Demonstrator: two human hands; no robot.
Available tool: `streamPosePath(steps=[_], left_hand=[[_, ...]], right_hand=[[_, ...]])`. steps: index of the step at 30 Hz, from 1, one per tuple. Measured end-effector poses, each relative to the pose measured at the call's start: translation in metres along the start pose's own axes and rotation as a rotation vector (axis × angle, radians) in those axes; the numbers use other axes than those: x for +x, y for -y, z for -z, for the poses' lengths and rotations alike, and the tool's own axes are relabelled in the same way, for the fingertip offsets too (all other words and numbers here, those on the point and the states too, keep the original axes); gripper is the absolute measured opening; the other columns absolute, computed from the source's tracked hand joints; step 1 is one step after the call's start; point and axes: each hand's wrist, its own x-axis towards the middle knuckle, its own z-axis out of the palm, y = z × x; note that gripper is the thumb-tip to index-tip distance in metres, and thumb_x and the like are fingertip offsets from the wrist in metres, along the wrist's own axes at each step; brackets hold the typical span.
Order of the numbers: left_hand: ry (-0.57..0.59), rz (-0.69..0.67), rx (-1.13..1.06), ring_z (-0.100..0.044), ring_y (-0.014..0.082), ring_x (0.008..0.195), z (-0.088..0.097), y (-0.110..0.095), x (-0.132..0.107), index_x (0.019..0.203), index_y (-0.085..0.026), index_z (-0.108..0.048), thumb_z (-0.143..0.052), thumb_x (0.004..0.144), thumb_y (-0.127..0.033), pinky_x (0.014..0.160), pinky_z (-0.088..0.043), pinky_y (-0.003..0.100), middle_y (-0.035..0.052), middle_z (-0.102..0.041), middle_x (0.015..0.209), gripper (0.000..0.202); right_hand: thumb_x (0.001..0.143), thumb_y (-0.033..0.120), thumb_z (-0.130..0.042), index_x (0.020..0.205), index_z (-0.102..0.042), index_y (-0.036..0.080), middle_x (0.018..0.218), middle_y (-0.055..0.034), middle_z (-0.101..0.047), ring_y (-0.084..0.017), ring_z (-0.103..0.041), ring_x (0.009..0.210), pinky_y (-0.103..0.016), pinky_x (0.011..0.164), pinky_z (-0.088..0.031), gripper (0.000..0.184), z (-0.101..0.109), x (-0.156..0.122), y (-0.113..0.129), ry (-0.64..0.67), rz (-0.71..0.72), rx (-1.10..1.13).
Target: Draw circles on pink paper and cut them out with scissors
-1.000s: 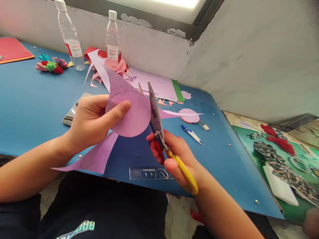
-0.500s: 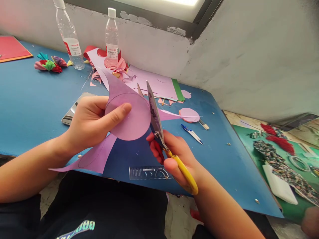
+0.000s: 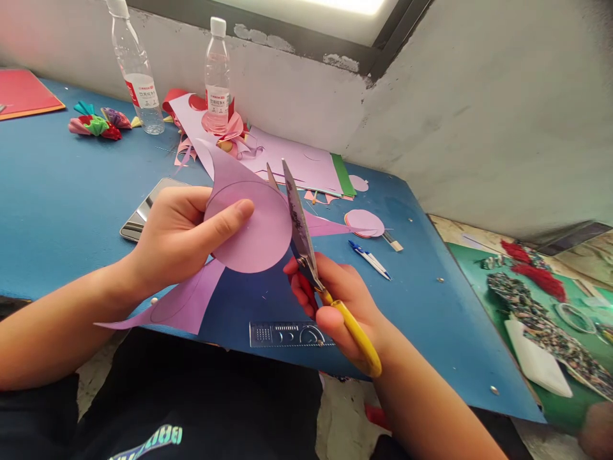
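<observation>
My left hand point(image 3: 191, 233) pinches a sheet of purple paper point(image 3: 258, 236) with the thumb on top; its other fingers are hidden behind. A drawn circle shows on the paper, its lower edge cut round and its upper part joined to leftover paper. Strips of the same paper hang toward the lower left and stretch to the right. Scissors point(image 3: 306, 255) with yellow and red handles are gripped in my right hand point(image 3: 340, 300). Their blades are parted and point up, with the paper's right edge between them.
Two water bottles point(image 3: 138, 83) stand at the back by paper scraps and purple sheets point(image 3: 297, 156). Cut paper circles point(image 3: 364, 222) and a pen point(image 3: 370, 260) lie to the right. A clear ruler point(image 3: 287, 334) lies at the front edge, a phone point(image 3: 143, 214) behind my left hand.
Both hands, the paper and the scissors keep almost the same pose. The purple strip on the right has swung slightly downward. The whole view has shifted a little.
</observation>
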Motion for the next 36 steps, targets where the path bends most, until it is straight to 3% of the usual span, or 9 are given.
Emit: streamPosePath(steps=[23,36], left_hand=[[0.048,-0.029,-0.081,-0.034,0.0073,0.053,0.0025,0.0019,0.0026,0.061,-0.021,-0.052,-0.102,0.102,-0.048,0.046,-0.030,0.022,-0.0040,-0.040,0.062,0.070],[0.043,-0.045,-0.099,-0.033,0.0076,0.054,0.0048,0.0057,0.0036,0.063,-0.022,-0.055,-0.105,0.101,-0.050,0.045,-0.030,0.023,-0.0047,-0.040,0.063,0.070]], right_hand=[[0.104,0.109,-0.080,0.128,-0.083,0.024,0.082,0.0027,-0.067,-0.017,-0.054,0.060,-0.033,0.052,-0.044,0.089,-0.0014,-0.0006,-0.0037,-0.030,-0.002,0.018],[0.105,0.108,-0.081,0.127,-0.081,0.023,0.079,0.0029,-0.065,-0.016,-0.052,0.058,-0.032,0.049,-0.041,0.087,-0.0018,-0.0007,-0.0025,-0.030,0.012,0.018]])
